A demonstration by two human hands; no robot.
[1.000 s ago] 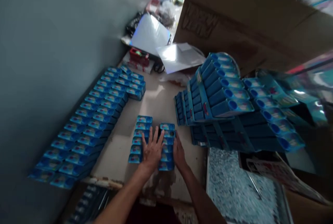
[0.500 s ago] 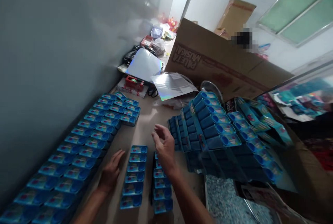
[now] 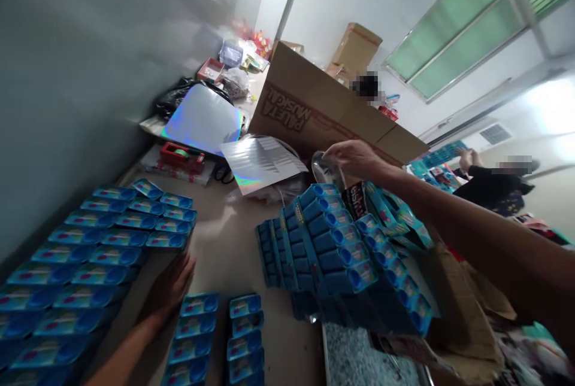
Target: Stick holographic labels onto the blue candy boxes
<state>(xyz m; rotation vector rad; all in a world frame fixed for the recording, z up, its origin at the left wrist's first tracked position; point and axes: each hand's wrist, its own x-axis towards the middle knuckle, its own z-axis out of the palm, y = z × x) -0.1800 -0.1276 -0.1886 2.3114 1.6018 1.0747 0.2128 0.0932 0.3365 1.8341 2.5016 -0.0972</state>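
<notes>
My left hand lies flat on the table, fingers together and stretched out, between the long rows of blue packages at the left and a shorter row. At the upper middle, my right hand reaches over to a clear round plastic piece, its fingers bent at the rim. Just below it stands a stack of blue boxes bound with printed bands. Another short row of blue packages sits near the bottom centre.
A large cardboard box stands behind the stack. Shiny sheets, a red tape dispenser and a black bag lie toward the back. Two other people are partly visible, one behind the box and one at the far right.
My right hand has moved up and right, from above the short rows to the clear plastic piece. The view has turned right, showing more of the room and a person there.
</notes>
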